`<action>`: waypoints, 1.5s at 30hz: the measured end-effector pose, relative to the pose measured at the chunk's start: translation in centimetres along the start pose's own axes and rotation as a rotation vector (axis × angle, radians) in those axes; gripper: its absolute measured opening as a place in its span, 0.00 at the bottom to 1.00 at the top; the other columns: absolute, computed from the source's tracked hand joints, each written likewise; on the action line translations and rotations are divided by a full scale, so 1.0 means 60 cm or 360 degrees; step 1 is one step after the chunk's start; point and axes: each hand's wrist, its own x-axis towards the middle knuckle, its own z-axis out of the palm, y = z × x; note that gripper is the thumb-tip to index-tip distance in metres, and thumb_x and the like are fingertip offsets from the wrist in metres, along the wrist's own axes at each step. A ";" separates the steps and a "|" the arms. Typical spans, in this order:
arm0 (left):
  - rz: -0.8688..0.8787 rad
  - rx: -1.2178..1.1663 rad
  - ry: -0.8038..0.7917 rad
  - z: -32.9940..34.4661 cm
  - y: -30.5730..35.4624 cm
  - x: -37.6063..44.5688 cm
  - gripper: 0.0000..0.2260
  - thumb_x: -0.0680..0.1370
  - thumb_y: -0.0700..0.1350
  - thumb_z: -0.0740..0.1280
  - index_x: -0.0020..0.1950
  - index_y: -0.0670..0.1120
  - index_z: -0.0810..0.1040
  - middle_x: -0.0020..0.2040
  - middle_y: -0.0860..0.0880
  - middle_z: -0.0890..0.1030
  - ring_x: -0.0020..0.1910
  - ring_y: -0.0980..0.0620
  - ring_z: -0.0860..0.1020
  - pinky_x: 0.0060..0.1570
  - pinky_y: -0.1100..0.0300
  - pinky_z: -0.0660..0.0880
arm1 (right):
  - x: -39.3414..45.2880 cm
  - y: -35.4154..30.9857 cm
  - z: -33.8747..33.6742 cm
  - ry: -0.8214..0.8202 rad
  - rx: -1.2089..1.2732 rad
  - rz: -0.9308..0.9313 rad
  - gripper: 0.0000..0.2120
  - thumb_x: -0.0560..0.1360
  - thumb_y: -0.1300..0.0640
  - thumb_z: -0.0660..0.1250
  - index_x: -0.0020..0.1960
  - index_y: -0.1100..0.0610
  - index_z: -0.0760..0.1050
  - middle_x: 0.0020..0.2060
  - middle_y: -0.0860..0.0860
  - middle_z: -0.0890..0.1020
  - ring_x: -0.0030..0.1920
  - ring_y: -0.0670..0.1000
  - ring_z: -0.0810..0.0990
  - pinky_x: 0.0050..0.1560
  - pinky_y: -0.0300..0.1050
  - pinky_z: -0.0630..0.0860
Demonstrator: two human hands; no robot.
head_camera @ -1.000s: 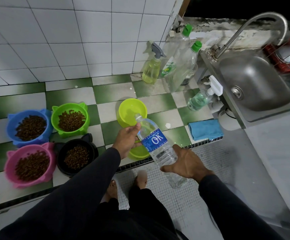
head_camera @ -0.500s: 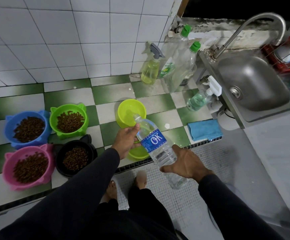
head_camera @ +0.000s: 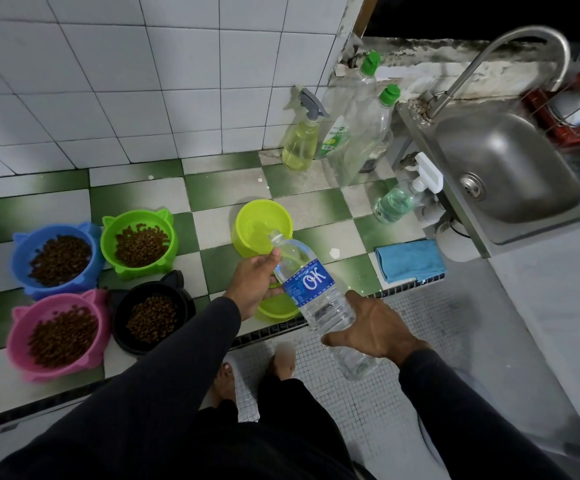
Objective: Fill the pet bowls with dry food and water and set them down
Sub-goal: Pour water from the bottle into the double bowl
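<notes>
A clear water bottle (head_camera: 311, 289) with a blue label is tilted, its uncapped mouth over the rim of a yellow-green bowl (head_camera: 247, 225) on the tiled ledge. My right hand (head_camera: 371, 329) grips the bottle's lower body. My left hand (head_camera: 252, 282) holds the bottle's shoulder near the neck, thumb up. A second yellow-green bowl (head_camera: 278, 311) sits under my left hand, mostly hidden. Four cat-eared bowls hold dry food: blue (head_camera: 18, 258), green (head_camera: 108, 237), pink (head_camera: 15, 344) and black (head_camera: 184, 306).
Spray bottles (head_camera: 300, 143) and green-capped bottles (head_camera: 368, 133) stand at the wall corner. A steel sink (head_camera: 510, 168) with a tap is at the right, a blue cloth (head_camera: 410, 259) beside it. A drain grate runs along the ledge's front edge; my bare feet stand on mosaic floor.
Hands and bottle keep the same pose over the yellow-green bowl. Only the view has drifted slightly.
</notes>
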 end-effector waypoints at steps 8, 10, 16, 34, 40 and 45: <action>0.0010 0.0001 0.0000 0.001 -0.002 0.001 0.21 0.81 0.58 0.66 0.64 0.44 0.80 0.58 0.48 0.86 0.56 0.45 0.85 0.48 0.51 0.84 | 0.000 0.000 -0.004 -0.0023 -0.0002 0.0005 0.35 0.56 0.23 0.70 0.54 0.42 0.70 0.45 0.43 0.82 0.43 0.44 0.81 0.49 0.50 0.81; 0.0004 0.0006 0.0001 0.001 -0.003 0.002 0.22 0.81 0.59 0.66 0.65 0.43 0.80 0.59 0.47 0.86 0.57 0.44 0.85 0.52 0.48 0.84 | 0.000 0.000 -0.004 -0.0018 -0.0005 0.0009 0.34 0.56 0.23 0.70 0.53 0.42 0.69 0.44 0.43 0.82 0.42 0.44 0.81 0.48 0.50 0.81; -0.0004 0.0037 0.0023 0.002 -0.001 0.002 0.22 0.82 0.59 0.65 0.65 0.43 0.80 0.62 0.45 0.84 0.61 0.42 0.82 0.55 0.46 0.83 | 0.001 0.000 -0.005 -0.0018 0.0006 0.0020 0.34 0.56 0.24 0.70 0.53 0.43 0.69 0.44 0.44 0.82 0.43 0.45 0.81 0.49 0.51 0.81; 0.0102 -0.0028 0.0052 0.007 0.024 -0.013 0.22 0.73 0.60 0.72 0.60 0.46 0.81 0.59 0.48 0.85 0.58 0.44 0.84 0.49 0.50 0.84 | 0.000 -0.006 0.001 0.0056 0.0191 0.0035 0.34 0.55 0.28 0.75 0.54 0.42 0.70 0.43 0.42 0.83 0.43 0.42 0.81 0.48 0.48 0.81; 0.0168 -0.0068 0.0039 0.010 0.046 -0.021 0.20 0.72 0.58 0.73 0.57 0.47 0.82 0.56 0.50 0.87 0.55 0.47 0.86 0.45 0.54 0.84 | 0.005 -0.010 0.001 0.0088 0.0294 0.0004 0.33 0.56 0.29 0.77 0.54 0.42 0.70 0.42 0.41 0.83 0.40 0.39 0.82 0.46 0.44 0.82; 0.0261 -0.0038 0.0054 0.022 0.072 -0.028 0.15 0.76 0.54 0.73 0.58 0.48 0.82 0.53 0.53 0.88 0.57 0.48 0.85 0.45 0.56 0.84 | 0.009 -0.014 -0.005 0.0159 0.0399 -0.0043 0.32 0.56 0.31 0.79 0.52 0.41 0.70 0.43 0.40 0.84 0.41 0.39 0.82 0.47 0.44 0.83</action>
